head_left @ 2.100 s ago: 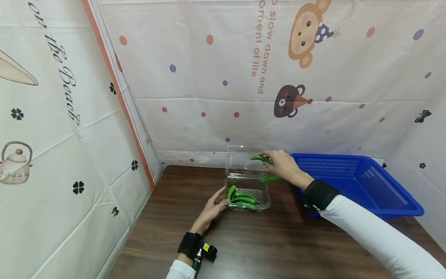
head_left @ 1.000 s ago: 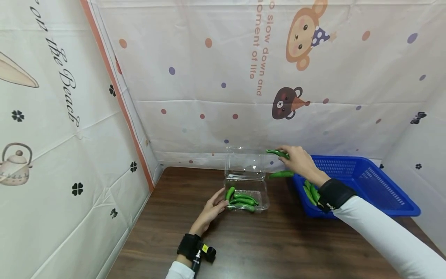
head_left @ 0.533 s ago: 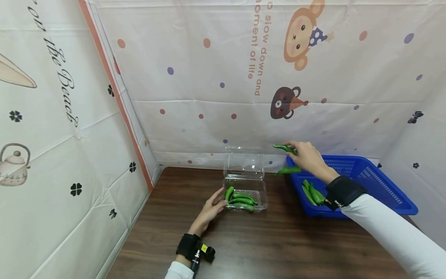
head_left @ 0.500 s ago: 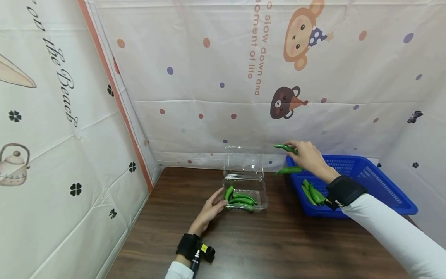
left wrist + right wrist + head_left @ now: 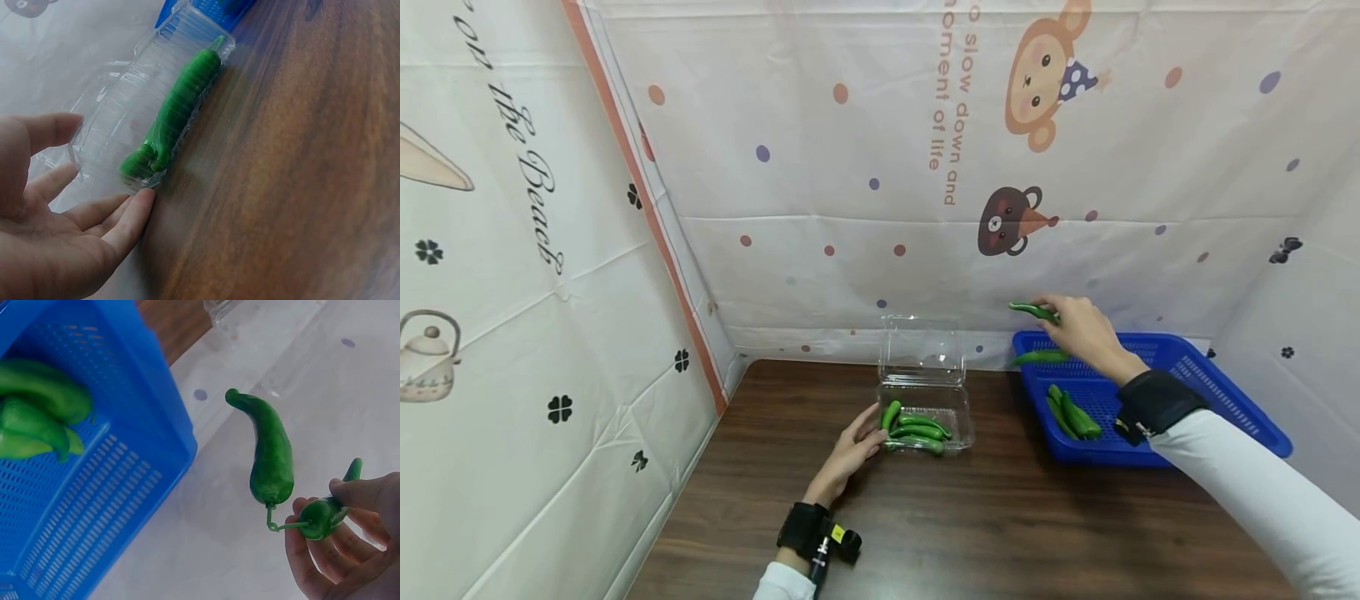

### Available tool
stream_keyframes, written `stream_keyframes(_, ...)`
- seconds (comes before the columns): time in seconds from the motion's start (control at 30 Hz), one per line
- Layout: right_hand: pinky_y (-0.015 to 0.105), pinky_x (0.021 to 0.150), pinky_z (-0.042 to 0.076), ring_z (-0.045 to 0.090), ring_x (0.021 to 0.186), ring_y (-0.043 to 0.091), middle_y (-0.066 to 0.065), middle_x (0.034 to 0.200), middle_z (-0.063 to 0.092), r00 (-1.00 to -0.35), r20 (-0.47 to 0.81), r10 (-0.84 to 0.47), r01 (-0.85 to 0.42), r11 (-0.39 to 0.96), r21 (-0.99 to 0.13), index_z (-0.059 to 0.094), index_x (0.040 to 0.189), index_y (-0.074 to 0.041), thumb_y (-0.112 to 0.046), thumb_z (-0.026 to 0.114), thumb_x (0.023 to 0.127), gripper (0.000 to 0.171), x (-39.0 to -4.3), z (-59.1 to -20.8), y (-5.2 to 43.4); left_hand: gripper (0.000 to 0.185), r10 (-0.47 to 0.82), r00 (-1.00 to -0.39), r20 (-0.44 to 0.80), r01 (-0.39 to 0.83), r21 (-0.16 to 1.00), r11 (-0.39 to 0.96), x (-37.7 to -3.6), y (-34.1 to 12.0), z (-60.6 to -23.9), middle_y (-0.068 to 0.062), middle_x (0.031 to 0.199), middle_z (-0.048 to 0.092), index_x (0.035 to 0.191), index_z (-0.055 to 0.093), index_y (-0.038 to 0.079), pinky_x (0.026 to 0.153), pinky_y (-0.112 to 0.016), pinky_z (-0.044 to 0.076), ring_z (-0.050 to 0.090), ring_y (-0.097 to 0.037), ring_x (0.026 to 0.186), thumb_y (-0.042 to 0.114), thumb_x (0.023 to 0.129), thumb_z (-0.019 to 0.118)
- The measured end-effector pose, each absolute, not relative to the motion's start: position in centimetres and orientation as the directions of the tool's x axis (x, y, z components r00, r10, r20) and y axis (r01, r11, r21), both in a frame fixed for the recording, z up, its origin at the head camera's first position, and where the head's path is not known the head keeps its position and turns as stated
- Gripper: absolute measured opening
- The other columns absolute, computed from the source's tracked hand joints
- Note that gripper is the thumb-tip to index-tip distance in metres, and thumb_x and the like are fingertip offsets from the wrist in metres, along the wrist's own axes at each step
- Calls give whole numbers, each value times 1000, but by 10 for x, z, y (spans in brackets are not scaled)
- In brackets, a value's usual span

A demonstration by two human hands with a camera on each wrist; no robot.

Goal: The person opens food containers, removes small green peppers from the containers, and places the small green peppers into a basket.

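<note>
Right hand [image 5: 1086,329] pinching two green peppers [image 5: 273,453] by their stems above the far-left corner of the blue basket [image 5: 1195,392], while the open left hand [image 5: 853,446] steadies the clear box [image 5: 925,392] against sliding.

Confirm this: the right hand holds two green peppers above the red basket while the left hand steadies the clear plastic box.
Not quite: the basket is blue, as the head and right wrist views show. The right hand does hold two green peppers above it, and the left hand steadies the clear plastic box.
</note>
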State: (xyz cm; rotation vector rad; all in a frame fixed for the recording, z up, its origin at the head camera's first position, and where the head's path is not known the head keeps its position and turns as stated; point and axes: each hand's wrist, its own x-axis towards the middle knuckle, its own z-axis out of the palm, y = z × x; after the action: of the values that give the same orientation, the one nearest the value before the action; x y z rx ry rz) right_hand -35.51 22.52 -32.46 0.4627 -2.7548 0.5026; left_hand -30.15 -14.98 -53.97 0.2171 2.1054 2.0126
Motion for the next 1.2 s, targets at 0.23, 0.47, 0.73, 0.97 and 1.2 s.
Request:
stream_keyframes(0.23, 29, 44, 32, 51, 52, 18, 37, 119, 66, -909, 337, -244, -348, 889, -297, 60, 134, 4, -5, 62, 99, 36, -355, -326, 239, 65, 258, -965, -55, -43, 998, 50, -303, -149, -540, -31, 162, 31, 163, 28, 17, 119, -54, 43, 36, -45, 149, 27, 106, 58)
stream_keyframes(0.47, 30, 43, 33, 51, 54, 19, 38, 117, 66, -906, 352, -233, -346, 889, -301, 61, 131, 5, -4, 62, 99, 34, -355, -330, 251, 64, 257, -965, -54, -38, 997, 65, -303, -150, -540, -31, 163, 30, 163, 27, 17, 119, -54, 43, 36, -45, 149, 25, 107, 55)
stream_keyframes(0.73, 30, 45, 37, 58, 58, 20, 40, 115, 66, -914, 347, -209, -318, 901, -294, 61, 129, 7, -4, 62, 98, 33, -356, -340, 265, 63, 258, -964, -58, -40, 996, 76, -305, -151, -540, -29, 163, 30, 163, 28, 19, 119, -54, 43, 38, -44, 148, 27, 107, 55)
stream_keyframes(0.97, 30, 46, 41, 64, 61, 23, 41, 114, 65, -932, 313, -183, -278, 914, -295, 60, 128, 12, -4, 62, 98, 35, -356, -352, 277, 62, 261, -964, -47, -31, 997, 66, -304, -149, -540, -30, 162, 31, 163, 28, 17, 118, -55, 43, 39, -45, 147, 24, 108, 54)
stream_keyframes(1.2, 35, 48, 51, 71, 78, 42, 43, 117, 63, -943, 282, -175, -264, 912, -315, 57, 131, 13, -4, 62, 98, 37, -354, -361, 286, 61, 253, -966, -52, -39, 998, 58, -302, -149, -541, -30, 162, 31, 163, 28, 17, 118, -55, 43, 38, -45, 148, 20, 108, 53)
